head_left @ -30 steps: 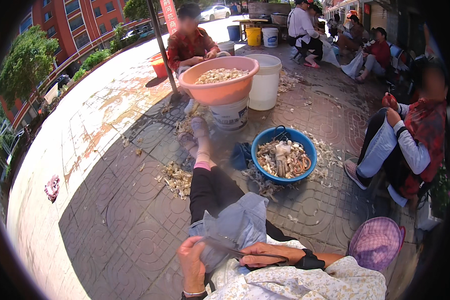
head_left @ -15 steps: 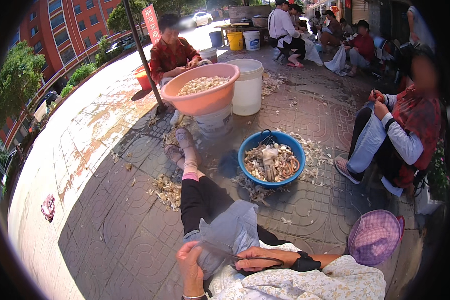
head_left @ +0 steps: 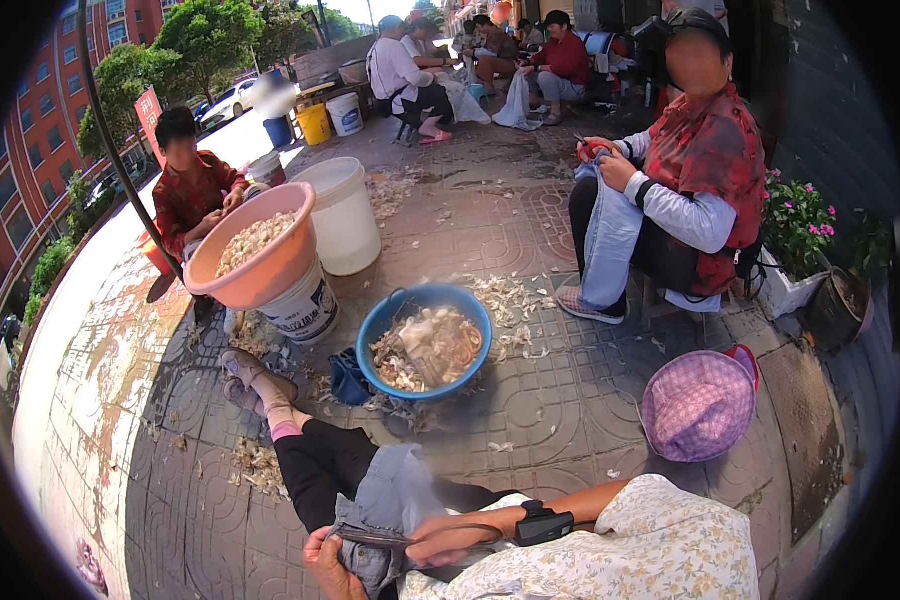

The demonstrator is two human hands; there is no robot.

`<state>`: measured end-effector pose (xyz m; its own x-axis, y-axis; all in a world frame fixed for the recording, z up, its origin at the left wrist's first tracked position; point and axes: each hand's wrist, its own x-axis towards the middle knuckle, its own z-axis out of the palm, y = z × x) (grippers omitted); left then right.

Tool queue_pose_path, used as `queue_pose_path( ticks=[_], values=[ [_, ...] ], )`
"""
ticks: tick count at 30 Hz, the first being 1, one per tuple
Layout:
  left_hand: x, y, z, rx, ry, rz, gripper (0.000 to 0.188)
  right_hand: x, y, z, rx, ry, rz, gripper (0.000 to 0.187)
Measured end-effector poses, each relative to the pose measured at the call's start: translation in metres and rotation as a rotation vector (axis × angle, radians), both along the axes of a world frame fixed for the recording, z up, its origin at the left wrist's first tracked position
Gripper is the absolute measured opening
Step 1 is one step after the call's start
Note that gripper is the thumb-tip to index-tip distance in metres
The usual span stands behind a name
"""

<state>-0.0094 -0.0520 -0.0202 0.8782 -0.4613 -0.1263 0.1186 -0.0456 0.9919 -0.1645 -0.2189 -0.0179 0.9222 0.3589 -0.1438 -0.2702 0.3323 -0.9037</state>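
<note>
My right hand (head_left: 445, 540) is closed round the handles of dark scissors (head_left: 375, 538), whose blades point left across my lap. At their tip, my left hand (head_left: 332, 568) pinches its fingers together; what is in them is too small to make out. Beneath the scissors a grey-blue denim cloth (head_left: 395, 490) covers my thigh. Beyond my knees stands a blue basin (head_left: 475, 365) on the paving. Pale garlic bulbs and trimmings (head_left: 425, 345) fill it, their middle smeared by motion. A dark blue cloth-like thing (head_left: 348, 378) lies against its left side.
A pink basin (head_left: 292, 240) of garlic sits on a white bucket (head_left: 305, 308), beside a taller white bucket (head_left: 355, 225). One co-worker (head_left: 695, 160) sits at right, another (head_left: 195, 195) at left. A checked pink hat (head_left: 695, 410) is near my right arm. Peelings (head_left: 515, 305) litter the paving.
The view has swung to the right, so the basins sit further left. My hands still hold the scissors and pinch at their tip. A pale blur now crosses the blue basin's contents.
</note>
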Motion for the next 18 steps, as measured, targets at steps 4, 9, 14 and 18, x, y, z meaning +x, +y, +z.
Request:
queue_pose_path(
  ticks=[4, 9, 14, 18],
  values=[
    [0.023, -0.01, -0.018, 0.025, 0.017, -0.073, 0.019, 0.003, 0.001, -0.019, -0.249, -0.127, -0.099, 0.043],
    [0.049, -0.011, -0.056, 0.007, 0.069, -0.09, 0.018, 0.018, 0.004, -0.02, -0.472, -0.246, -0.241, 0.041],
    [0.064, -0.014, -0.069, 0.025, 0.029, -0.149, 0.019, 0.045, 0.005, -0.02, -0.581, -0.438, -0.306, 0.044],
    [0.071, -0.015, -0.065, 0.072, 0.063, -0.235, 0.02, 0.05, 0.02, -0.031, -0.542, -0.389, -0.377, 0.041]
  ],
)
